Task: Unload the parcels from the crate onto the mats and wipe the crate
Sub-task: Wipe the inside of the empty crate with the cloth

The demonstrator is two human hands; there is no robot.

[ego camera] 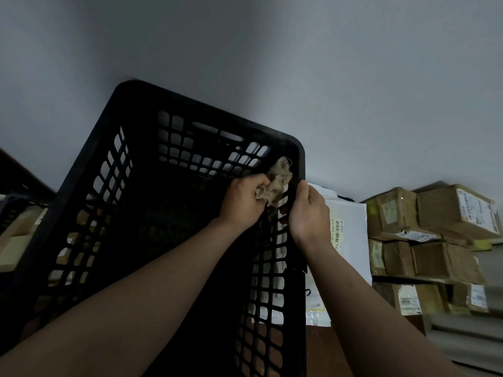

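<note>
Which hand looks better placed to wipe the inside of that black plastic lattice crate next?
Left. The left hand grips the crumpled beige rag inside the black plastic lattice crate, at its side wall; the right hand is busy gripping that wall's rim, probably steadying it.

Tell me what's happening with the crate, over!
Left hand presses cloth to inner right wall of crate. Right hand grips that wall's rim. Parcels stacked outside, nothing in the way.

One crate (217, 112), one cloth (277, 183), a left hand (242, 200) and right hand (309, 213), six cardboard boxes (457, 208), two white bags (348, 227).
</note>
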